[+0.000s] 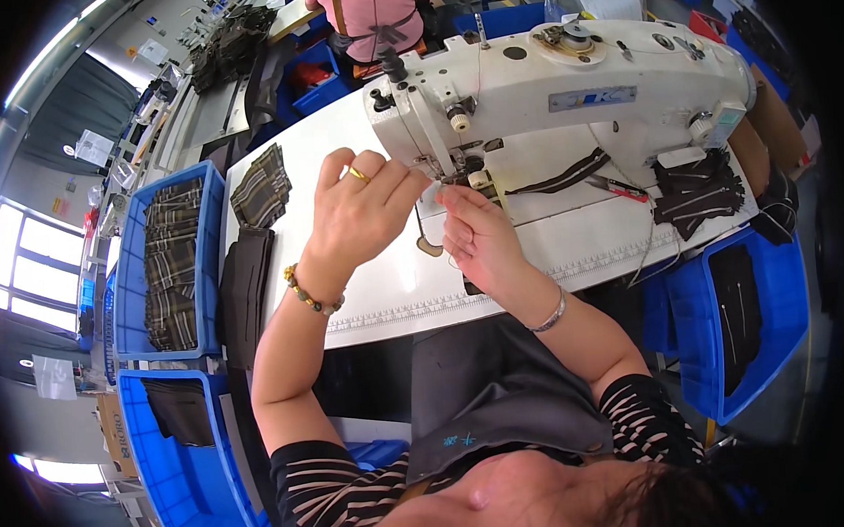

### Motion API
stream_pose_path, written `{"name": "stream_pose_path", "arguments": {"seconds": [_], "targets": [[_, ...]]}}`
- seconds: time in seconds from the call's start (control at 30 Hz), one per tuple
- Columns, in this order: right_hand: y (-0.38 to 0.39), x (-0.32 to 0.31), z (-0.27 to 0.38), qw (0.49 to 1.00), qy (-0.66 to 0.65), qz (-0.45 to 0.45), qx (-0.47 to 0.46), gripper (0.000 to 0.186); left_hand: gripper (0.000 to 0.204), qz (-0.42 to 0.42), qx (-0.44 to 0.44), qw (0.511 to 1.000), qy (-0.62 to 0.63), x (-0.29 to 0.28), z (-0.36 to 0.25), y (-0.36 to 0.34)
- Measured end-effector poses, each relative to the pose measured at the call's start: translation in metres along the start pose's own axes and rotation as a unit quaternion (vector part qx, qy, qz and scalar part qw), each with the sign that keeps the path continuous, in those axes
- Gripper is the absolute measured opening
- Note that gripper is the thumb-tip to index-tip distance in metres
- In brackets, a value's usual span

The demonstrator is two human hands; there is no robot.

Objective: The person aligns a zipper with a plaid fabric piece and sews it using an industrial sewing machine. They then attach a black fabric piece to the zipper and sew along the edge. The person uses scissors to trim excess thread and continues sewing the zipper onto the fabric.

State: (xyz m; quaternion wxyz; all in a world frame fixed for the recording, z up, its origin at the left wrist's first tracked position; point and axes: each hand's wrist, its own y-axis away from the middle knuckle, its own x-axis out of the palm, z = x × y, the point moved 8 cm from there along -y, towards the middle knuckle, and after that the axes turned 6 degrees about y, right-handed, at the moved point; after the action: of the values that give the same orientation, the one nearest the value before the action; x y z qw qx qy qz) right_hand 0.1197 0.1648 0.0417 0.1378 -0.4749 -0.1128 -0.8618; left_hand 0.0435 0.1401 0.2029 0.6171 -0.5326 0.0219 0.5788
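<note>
One small white piece (431, 192) above centre in the head view, right of the curled left hand (360, 210), with grip there impossible to tell, upper left of the right hand (482, 238) pinching its edge, close to both, beside the sewing machine (527, 83), long axis unclear.

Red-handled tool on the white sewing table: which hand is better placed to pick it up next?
Probably the right hand: the red-handled tool lies on its right side, nearer to it. The left hand is farther from the tool.
</note>
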Motion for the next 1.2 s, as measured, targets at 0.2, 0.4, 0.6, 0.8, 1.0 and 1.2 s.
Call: {"name": "stream_pose_path", "arguments": {"seconds": [0.2,0.4,0.6,0.8,1.0,1.2], "targets": [[0.024,-0.012,0.009,0.989,0.147,-0.024,-0.001,0.015,0.024,0.021,-0.008,1.000,0.021,-0.009,-0.024,0.002],[0.040,-0.026,0.023,0.923,0.382,0.016,0.047,0.010,0.025,0.204,0.006,0.970,0.135,0.022,-0.049,0.039],[0.006,-0.043,0.048,0.910,0.407,-0.071,-0.040,0.014,0.016,0.073,-0.069,0.991,0.086,0.039,-0.019,0.029],[-0.021,-0.053,0.026,0.955,0.251,-0.153,-0.043,0.025,0.011,-0.081,-0.016,0.996,-0.017,0.046,-0.009,0.027],[-0.029,-0.053,0.000,0.973,0.170,-0.156,-0.003,0.024,0.009,-0.089,-0.012,0.995,-0.041,0.052,-0.007,0.041],[-0.033,-0.038,-0.006,0.984,0.124,-0.127,0.002,0.018,0.011,-0.027,-0.074,0.997,-0.024,0.058,0.008,0.088]]}}
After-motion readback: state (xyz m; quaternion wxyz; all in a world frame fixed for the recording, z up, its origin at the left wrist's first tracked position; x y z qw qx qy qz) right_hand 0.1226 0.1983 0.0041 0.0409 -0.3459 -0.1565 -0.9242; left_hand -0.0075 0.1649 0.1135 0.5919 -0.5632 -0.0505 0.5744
